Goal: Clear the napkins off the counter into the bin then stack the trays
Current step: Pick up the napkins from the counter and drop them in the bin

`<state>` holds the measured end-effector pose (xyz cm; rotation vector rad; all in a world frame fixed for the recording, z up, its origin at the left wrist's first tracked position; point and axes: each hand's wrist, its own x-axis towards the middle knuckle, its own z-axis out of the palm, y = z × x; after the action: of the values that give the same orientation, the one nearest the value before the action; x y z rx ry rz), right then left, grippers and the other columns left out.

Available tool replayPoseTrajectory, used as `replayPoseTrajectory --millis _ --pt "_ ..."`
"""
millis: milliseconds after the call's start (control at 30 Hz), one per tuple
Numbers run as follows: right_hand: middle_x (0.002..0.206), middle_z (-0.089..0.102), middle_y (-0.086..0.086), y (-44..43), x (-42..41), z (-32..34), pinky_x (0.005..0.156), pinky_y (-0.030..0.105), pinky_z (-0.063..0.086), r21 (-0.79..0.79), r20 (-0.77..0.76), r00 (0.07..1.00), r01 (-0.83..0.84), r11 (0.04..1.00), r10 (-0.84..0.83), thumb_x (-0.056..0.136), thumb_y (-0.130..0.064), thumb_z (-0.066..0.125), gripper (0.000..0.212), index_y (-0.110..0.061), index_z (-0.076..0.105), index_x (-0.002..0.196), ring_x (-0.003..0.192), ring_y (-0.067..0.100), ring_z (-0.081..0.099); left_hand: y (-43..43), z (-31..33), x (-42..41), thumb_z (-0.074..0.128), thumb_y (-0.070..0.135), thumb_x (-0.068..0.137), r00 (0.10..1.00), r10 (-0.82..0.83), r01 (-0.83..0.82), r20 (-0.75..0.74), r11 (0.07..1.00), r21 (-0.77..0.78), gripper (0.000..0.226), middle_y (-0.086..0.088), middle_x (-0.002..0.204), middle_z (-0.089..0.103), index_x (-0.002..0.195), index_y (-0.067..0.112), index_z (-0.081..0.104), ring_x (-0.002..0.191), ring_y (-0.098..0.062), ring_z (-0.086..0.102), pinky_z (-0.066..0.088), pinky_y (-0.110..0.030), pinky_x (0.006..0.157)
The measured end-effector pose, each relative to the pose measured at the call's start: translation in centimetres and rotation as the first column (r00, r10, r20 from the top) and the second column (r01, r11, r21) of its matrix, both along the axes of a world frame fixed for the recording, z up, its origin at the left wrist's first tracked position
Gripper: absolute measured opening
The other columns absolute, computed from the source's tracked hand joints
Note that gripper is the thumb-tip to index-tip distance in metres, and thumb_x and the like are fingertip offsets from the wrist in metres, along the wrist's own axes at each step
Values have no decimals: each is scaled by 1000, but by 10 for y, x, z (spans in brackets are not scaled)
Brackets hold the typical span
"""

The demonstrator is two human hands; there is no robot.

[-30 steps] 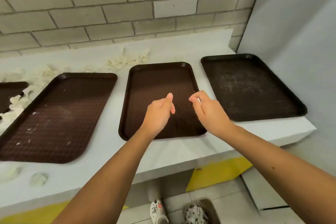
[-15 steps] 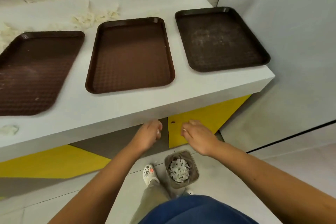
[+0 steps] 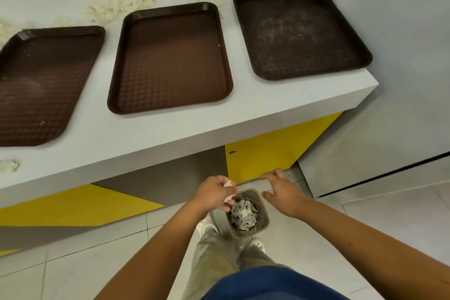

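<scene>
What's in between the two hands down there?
The open bin sits on the floor between and below the left hand and right hand, with napkin scraps inside. The head view shows it.

Single head cam, looking steeply down over counter (image 3: 170, 134) edge to floor bin (image 3: 258, 229).

The left tray (image 3: 41, 83) is cut off by the frame's edge; the bin (image 3: 264, 223) contents blur together.
</scene>
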<state>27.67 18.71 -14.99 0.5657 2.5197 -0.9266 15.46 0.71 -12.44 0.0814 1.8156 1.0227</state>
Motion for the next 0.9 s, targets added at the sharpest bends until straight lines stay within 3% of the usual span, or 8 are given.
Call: replayPoseTrajectory --millis 167,267,400,600,700,800,900 --pt "132 32 -2 14 5 11 92 34 46 22 -131 984 127 992 -123 96 -30 54 39 -24 46 134 89 12 50 6 -26 16 73 21 86 999 52 -52 -15 998 -22 31 -2 108 64 115 13 65 92 -14 65 60 -31 66" --pt "131 32 -3 17 11 14 90 34 47 39 -148 981 135 990 -128 96 -30 55 39 -25 46 133 87 11 50 8 -35 20 73 23 87 997 68 -65 43 996 -57 39 -6 115 64 122 14 60 96 -18 64 57 -26 62" --pt "129 34 -5 15 12 18 90 35 48 19 -161 978 138 990 -133 95 -29 56 38 -26 47 132 85 12 53 7 -41 19 71 21 88 998 53 -52 16 996 -79 37 -10 118 64 123 14 61 102 -21 63 59 -27 66" --pt "124 37 -8 5 0 32 86 32 49 -45 -240 960 139 989 -146 94 -26 57 33 -27 51 127 82 11 56 7 -25 4 69 18 86 986 24 -25 -165 1000 -7 14 -9 105 69 100 20 69 93 -21 68 56 -26 63" --pt "118 41 -9 2 -13 47 80 29 49 -66 -319 934 145 987 -159 92 -22 61 32 -26 55 124 80 12 57 10 0 -7 68 19 86 941 -17 33 -339 999 40 5 -4 91 72 89 23 69 87 -18 69 56 -28 71" --pt "112 48 -10 0 -27 64 78 30 49 -69 -406 902 127 990 -144 90 -19 63 29 -25 59 119 77 13 58 14 32 -20 68 16 86 884 -7 66 -467 992 110 5 5 80 70 87 21 68 78 -11 67 50 -18 71" --pt "106 55 -9 0 -44 84 75 27 49 -81 -481 867 101 992 -127 89 -17 64 24 -28 63 110 76 11 58 15 65 -36 67 15 88 859 35 70 -510 980 186 8 6 78 67 87 23 66 75 -11 64 52 -28 74"
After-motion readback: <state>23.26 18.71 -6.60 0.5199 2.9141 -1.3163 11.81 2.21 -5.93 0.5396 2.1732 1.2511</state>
